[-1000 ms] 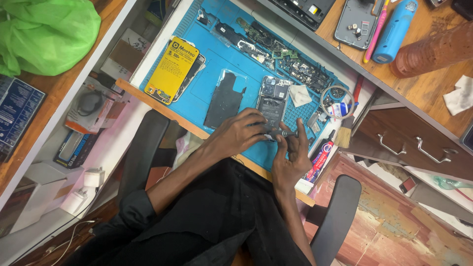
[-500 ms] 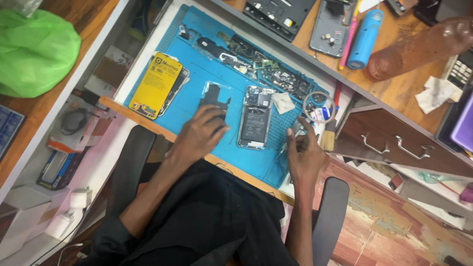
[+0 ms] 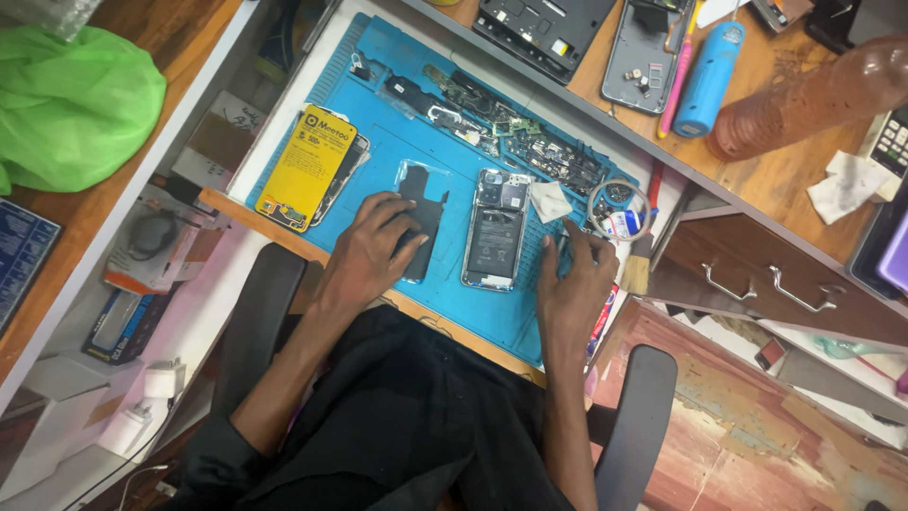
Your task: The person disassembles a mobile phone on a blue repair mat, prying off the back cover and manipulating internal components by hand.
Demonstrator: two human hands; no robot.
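Hands flank an opened phone (image 3: 494,241): left hand (image 3: 374,251) spread flat on a dark back cover (image 3: 423,213), right hand (image 3: 575,284) fingers splayed on the blue mat (image 3: 378,104)

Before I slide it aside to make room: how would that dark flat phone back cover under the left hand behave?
The dark flat phone back cover looks thin, so probably light and slightly flexible. Lying flat on the blue mat, it should slide, not roll. The left hand already rests on it.

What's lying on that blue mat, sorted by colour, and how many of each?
Counting only the larger loose pieces on the blue mat:
Yellow: 1, the battery pack
Black: 1, the flat cover plate under the left hand
Silver and black: 1, the opened phone beside the right hand
White: 1, the small wipe
Total: 4
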